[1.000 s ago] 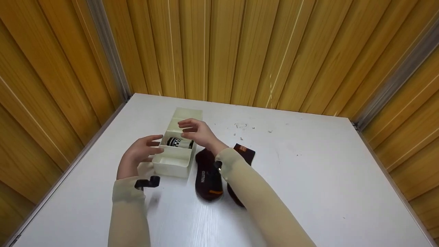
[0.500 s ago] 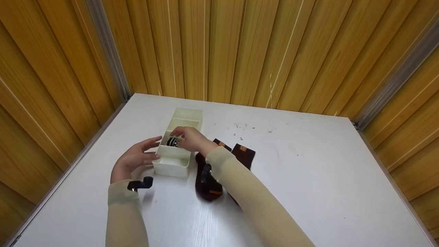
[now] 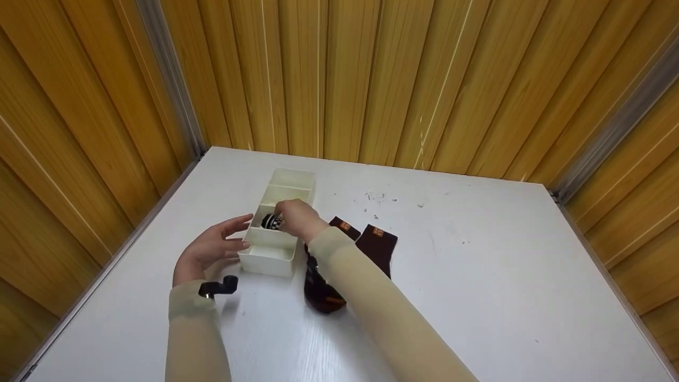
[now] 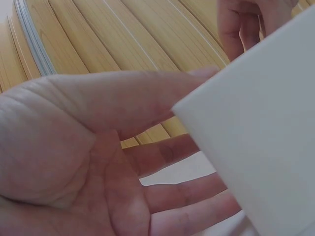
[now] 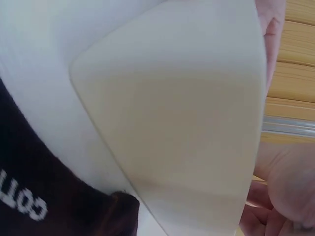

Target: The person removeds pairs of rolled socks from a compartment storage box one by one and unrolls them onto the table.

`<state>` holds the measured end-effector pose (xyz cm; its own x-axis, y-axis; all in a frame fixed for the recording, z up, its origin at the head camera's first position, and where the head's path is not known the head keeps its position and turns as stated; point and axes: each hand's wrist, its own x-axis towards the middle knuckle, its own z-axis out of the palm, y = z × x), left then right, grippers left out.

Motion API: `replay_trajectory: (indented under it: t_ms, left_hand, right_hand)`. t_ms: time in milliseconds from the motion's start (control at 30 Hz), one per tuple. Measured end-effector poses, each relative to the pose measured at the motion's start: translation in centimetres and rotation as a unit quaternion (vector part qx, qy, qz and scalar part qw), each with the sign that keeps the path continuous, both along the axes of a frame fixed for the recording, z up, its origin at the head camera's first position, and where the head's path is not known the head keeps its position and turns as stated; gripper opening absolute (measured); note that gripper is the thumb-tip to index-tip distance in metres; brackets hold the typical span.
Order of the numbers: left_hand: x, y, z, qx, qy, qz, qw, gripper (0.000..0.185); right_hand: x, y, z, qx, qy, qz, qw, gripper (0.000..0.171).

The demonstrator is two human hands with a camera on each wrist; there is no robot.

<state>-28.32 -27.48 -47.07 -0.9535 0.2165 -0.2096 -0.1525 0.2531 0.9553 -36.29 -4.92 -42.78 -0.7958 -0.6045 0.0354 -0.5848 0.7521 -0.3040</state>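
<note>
A long cream box [image 3: 267, 265] with several compartments lies on the white table. Inside its third compartment from the back is a rolled black-and-white patterned sock [image 3: 271, 221]. My right hand [image 3: 298, 217] reaches over the box's right wall, its fingers curled down over the sock's right end; their tips are hidden. In the right wrist view, the box wall [image 5: 172, 123] covers most of that hand. My left hand [image 3: 209, 249] is beside the box's left wall, fingers and thumb extended toward it. The left wrist view has the left hand [image 4: 118, 162] at a box corner [image 4: 251, 123], fingertips partly hidden behind it.
Two dark maroon socks with orange marks lie to the right of the box: a left sock [image 3: 321, 297], and a right sock [image 3: 379, 246] partly under my forearm. Small dark specks [image 3: 375, 198] dot the white table [image 3: 477, 286]. Wood-patterned walls [image 3: 345, 79] enclose its back and sides.
My right hand has come down from above the box into the compartment with the rolled sock, its fingers curling. The left hand shifted slightly, then stayed beside the box.
</note>
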Motion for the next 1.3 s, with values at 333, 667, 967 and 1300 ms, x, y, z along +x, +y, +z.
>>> replay_trajectory:
  t_ms: [333,667,967,1300]
  left_hand:
    - [0.06,0.14,-0.03,0.01,-0.003,0.005,0.9999,0.081]
    - [0.01,0.02,-0.02,-0.007,-0.013,0.015,0.9998,0.081]
    - [0.11,0.05,-0.05,0.0,-0.019,0.009,0.9998,0.08]
    - [-0.03,0.26,-0.12,0.005,-0.027,0.017,0.9995,0.081]
  right_hand:
    - [-0.26,-0.18,0.11,0.112,0.018,0.037,0.993,0.018]
    - [-0.44,-0.07,0.11,0.098,0.005,0.033,0.995,0.02]
    - [-0.44,0.08,0.27,0.083,-0.038,0.024,0.995,0.016]
    - [-0.44,0.28,0.18,0.058,-0.054,0.017,0.997,0.014]
